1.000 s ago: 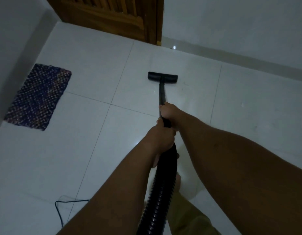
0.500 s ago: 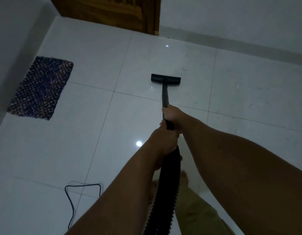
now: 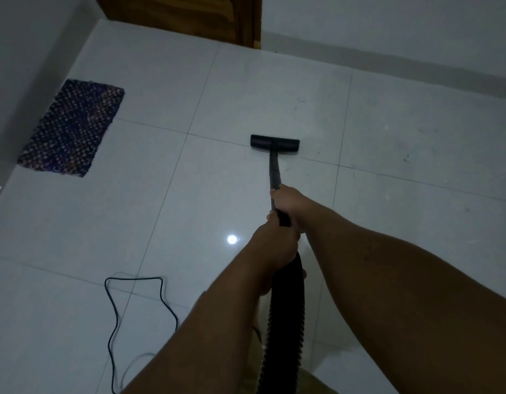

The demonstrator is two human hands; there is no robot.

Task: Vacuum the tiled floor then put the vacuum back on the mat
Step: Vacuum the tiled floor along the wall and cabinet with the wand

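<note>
Vacuum wand [image 3: 274, 169] in 2 outstretched hands (stacked)

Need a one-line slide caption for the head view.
Both hands, left hand behind right hand, grip the vacuum wand, nozzle on the tiled floor; mat lies far left.

Single head-worn wide-angle view, aimed forward and down from standing height. Forearms enter from bottom edge, close to lens. Tiled floor [image 3: 132, 223] fills most of frame; wooden door [image 3: 189, 18] at top edge, farthest away. No second view to compare.
</note>
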